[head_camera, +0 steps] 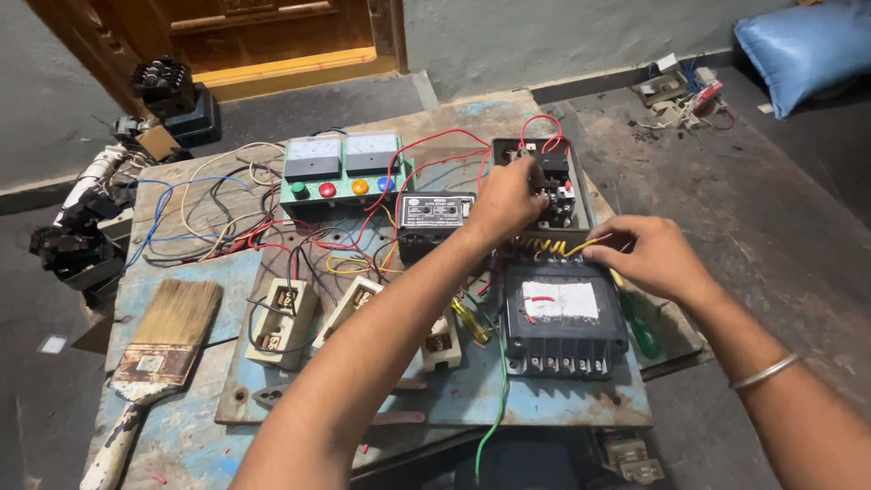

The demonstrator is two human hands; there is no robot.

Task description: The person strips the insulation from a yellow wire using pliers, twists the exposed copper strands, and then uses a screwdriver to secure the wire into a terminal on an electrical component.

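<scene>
My left hand (506, 200) reaches across a blue metal panel (454, 390) and grips a black contactor block (553, 186) near its top right. My right hand (649, 257) pinches a yellow wire (581, 245) that runs from a coiled yellow section (542, 244) just above a black box with a white label (562, 322). A green-handled screwdriver (641, 328) lies under my right wrist. Red wires (426, 145) loop between the contactor and a green meter box (343, 172) with coloured lamps.
A wide paintbrush (159, 349) lies at the panel's left. Three cream fuse holders (283, 322) sit mid-panel, with a small black relay unit (434, 218) behind them. Loose wires tangle at the back left. Dark electrical parts (77, 236) pile beside the bench; a blue sack (807, 45) lies far right.
</scene>
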